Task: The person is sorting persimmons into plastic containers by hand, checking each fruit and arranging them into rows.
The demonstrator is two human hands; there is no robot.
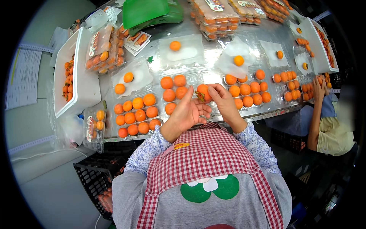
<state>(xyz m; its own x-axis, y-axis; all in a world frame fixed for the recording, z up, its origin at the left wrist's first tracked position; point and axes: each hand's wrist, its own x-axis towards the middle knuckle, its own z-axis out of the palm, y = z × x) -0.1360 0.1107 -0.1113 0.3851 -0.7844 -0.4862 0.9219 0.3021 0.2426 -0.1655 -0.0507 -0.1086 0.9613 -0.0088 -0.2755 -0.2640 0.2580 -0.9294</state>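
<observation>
An orange persimmon (203, 92), its green calyx facing left, is pinched between the thumb and fingers of my right hand (224, 100). My left hand (187, 111) is beside the fruit, thumb raised and fingers half curled, with nothing in its grasp. Both hands are above a transparent plastic tray (206, 76) whose left part carries several persimmons (169, 95). To the left, another tray is filled with rows of persimmons (140, 115). On the right, a third tray holds more persimmons (247, 101).
Single persimmons lie on pale sheets (183, 57) behind the trays. Packed fruit boxes (216, 20), a green basin (151, 17) and a white foam crate (83, 74) surround the metal table. A co-worker's hand (318, 86) is at the right; a black crate (94, 177) stands below left.
</observation>
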